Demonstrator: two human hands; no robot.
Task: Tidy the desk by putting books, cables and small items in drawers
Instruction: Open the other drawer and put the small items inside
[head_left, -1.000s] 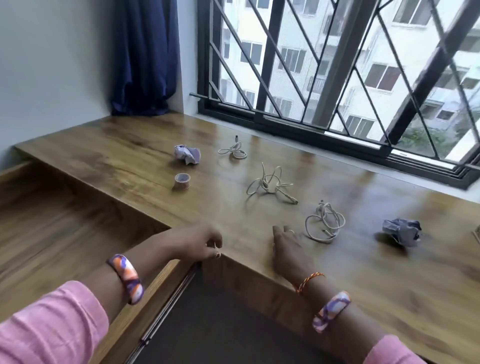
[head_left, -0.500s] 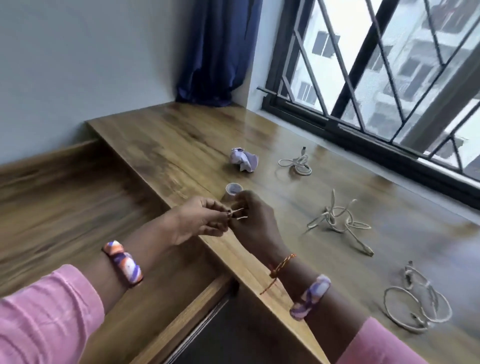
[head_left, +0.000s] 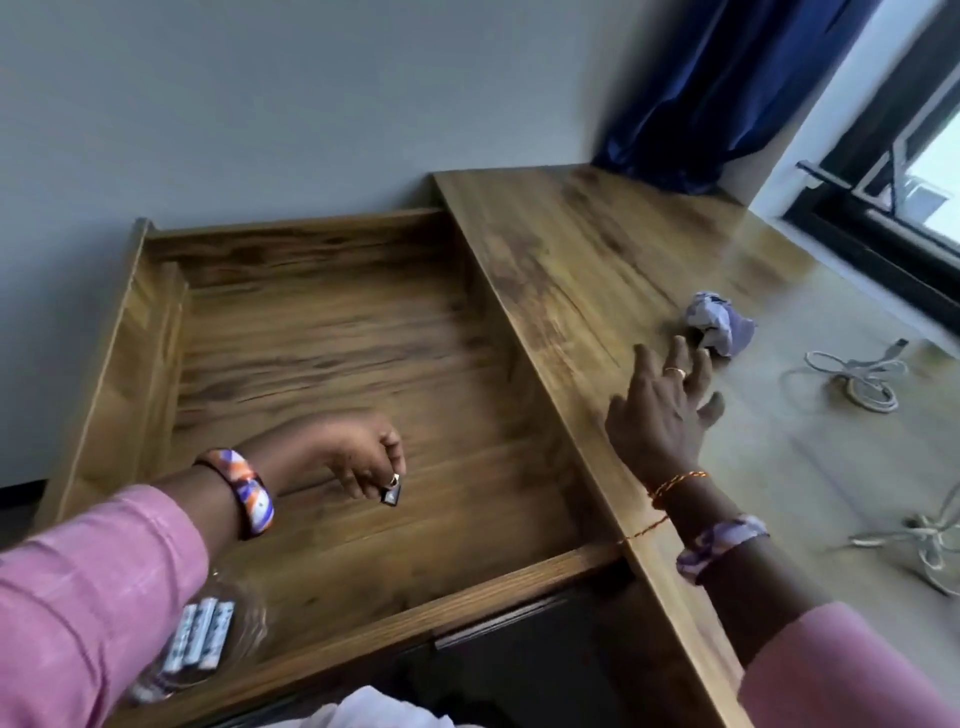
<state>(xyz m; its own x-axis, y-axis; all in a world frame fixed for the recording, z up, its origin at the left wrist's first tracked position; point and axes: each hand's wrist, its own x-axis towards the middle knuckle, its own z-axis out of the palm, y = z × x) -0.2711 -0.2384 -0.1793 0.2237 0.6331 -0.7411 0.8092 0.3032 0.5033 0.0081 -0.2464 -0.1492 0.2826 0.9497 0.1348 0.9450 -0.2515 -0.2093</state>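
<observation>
1. left hand (head_left: 363, 460) hung over the open drawer (head_left: 332, 338), fingers curled down and pinching a small dark binder clip (head_left: 390, 494) at their tips; whether the clip touched the drawer floor could not be told.
2. right hand (head_left: 662, 408) was stretched over the desk top (head_left: 597, 249) with fingers spread and holding nothing, a ring on one finger, its fingertips just short of a crumpled purple-white paper ball (head_left: 719, 325).
3. both wrists wore patterned bangles, the right also a thin orange thread, and both arms were in pink sleeves.
4. a clear round dish (head_left: 208, 644) holding several white batteries (head_left: 200, 642) sat in the drawer's near left corner, partly hidden by the left sleeve.
5. two tangled white cables lay on the desk to the right: one (head_left: 857, 382) just beyond the paper ball, another (head_left: 924, 551) nearer the right edge of the view.
6. a dark blue curtain (head_left: 717, 88) hung at the far corner beside the window frame (head_left: 883, 208).
</observation>
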